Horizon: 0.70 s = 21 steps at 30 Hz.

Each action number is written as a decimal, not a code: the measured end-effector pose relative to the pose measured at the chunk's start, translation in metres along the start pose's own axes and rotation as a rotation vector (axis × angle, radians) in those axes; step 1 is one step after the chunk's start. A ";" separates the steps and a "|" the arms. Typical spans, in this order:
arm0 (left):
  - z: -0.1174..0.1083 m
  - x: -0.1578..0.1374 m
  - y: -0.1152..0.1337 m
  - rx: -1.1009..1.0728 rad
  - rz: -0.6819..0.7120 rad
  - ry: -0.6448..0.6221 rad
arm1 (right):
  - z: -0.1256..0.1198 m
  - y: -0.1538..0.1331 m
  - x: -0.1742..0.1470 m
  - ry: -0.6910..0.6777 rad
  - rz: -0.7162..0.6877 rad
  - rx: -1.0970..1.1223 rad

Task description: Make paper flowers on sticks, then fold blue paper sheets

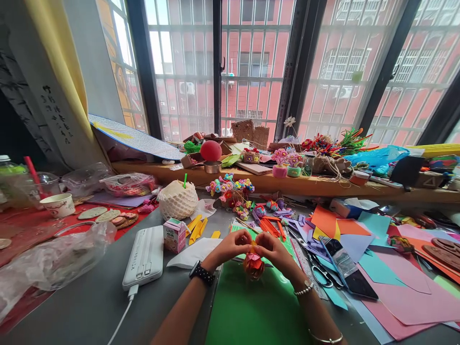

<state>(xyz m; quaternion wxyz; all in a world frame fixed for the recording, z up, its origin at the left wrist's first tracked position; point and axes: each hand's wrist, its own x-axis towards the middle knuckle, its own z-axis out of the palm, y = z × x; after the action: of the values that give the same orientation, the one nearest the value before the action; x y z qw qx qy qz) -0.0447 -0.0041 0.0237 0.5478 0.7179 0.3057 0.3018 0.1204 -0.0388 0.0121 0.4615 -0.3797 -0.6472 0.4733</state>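
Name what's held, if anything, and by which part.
The paper flower, pinched at its yellow-orange top by the left hand and right hand together.

Daylit, dark-framed, barred windows [256, 57] above a wooden sill [302, 184], yellow curtain [68, 57] at left.

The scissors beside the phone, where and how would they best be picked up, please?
Probably by the handle loops, the right hand coming from the near side: the loops lie nearer, the blades point away, and the phone lies close on their right.
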 end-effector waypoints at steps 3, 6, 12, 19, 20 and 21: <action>-0.002 0.000 0.000 0.047 0.013 -0.003 | -0.001 0.003 0.001 0.005 -0.017 -0.046; -0.001 -0.001 0.003 0.138 0.022 0.039 | -0.001 0.006 0.002 0.029 -0.034 -0.125; 0.003 -0.002 0.005 0.272 0.023 0.105 | -0.001 0.011 0.004 0.067 -0.032 -0.309; 0.001 0.000 0.001 0.233 0.011 0.100 | -0.007 0.009 0.003 0.030 0.007 -0.225; 0.001 0.000 0.000 0.222 0.009 0.100 | -0.008 0.008 0.002 0.018 0.016 -0.191; 0.000 0.000 0.000 0.213 0.008 0.101 | -0.009 0.008 0.002 0.003 0.025 -0.153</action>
<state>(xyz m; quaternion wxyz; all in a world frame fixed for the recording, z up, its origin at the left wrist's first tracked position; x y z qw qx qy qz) -0.0445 -0.0043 0.0233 0.4510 0.7571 0.3605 0.3056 0.1287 -0.0326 0.0061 0.4261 -0.4224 -0.6760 0.4277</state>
